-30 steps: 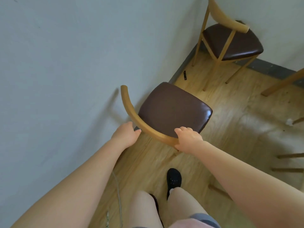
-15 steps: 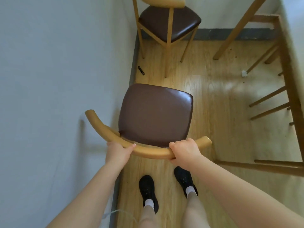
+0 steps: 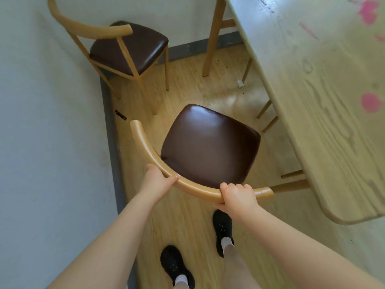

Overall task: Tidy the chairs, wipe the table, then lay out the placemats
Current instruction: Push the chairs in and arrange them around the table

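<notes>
A wooden chair (image 3: 210,142) with a dark brown padded seat and a curved backrest stands on the floor right in front of me. My left hand (image 3: 156,180) grips the backrest near its middle. My right hand (image 3: 237,197) grips the backrest close to its right end. The chair's seat points toward the wooden table (image 3: 325,113), whose long edge runs down the right side. Pink marks and smudges show on the table top. A second matching chair (image 3: 129,49) stands farther off in the corner by the wall.
A white wall (image 3: 52,142) with a grey skirting board runs along the left. Table legs and rungs of other chairs show under the table edge. A small dark object (image 3: 120,115) lies on the floor by the skirting. My black shoes stand behind the chair.
The chair has swung from against the wall to the right, its seat now facing the table. My view has turned right, bringing the table top into sight. Both hands have kept their grip.
</notes>
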